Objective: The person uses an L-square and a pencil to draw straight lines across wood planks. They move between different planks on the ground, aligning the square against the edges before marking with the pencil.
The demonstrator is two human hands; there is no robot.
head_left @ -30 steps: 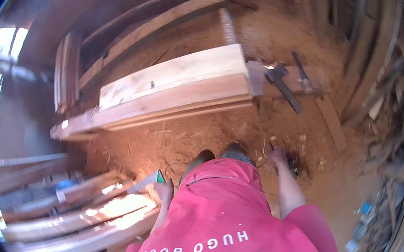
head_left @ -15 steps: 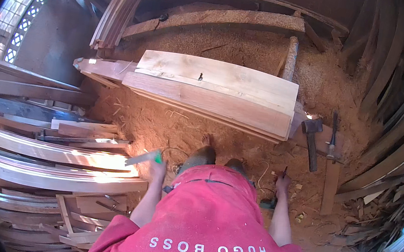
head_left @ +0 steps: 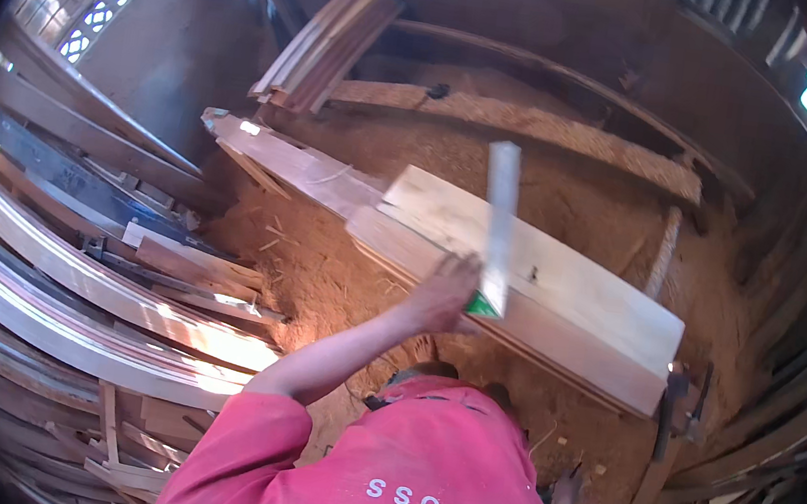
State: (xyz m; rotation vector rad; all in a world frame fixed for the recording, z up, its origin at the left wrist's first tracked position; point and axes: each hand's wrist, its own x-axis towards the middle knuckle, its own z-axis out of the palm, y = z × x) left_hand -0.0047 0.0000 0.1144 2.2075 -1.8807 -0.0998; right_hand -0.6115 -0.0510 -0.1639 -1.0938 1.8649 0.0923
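Note:
My left hand [head_left: 444, 292] is closed on a try square [head_left: 500, 214] with a green handle and a flat metal blade. The blade reaches over the stacked pale boards [head_left: 573, 268], pointing away from me; whether it touches the top one cannot be told. My right hand [head_left: 565, 492] hangs low beside my body, partly hidden by the red shirt. A slim, dark, pencil-like stick [head_left: 576, 469] pokes up from its fingers. Under the boards runs a wooden bench beam [head_left: 303, 164].
A mallet [head_left: 668, 416] and a chisel-like tool [head_left: 701, 397] rest by the boards' right end. Curved planks [head_left: 117, 287] are stacked at left. More boards [head_left: 329, 41] lean at the back, and timber lines the right side. Sawdust [head_left: 322, 262] covers the floor.
My left hand has swung the try square from the left side, forward and right, over the boards. The view has turned, so the boards now slope down to the right. My right hand stays low.

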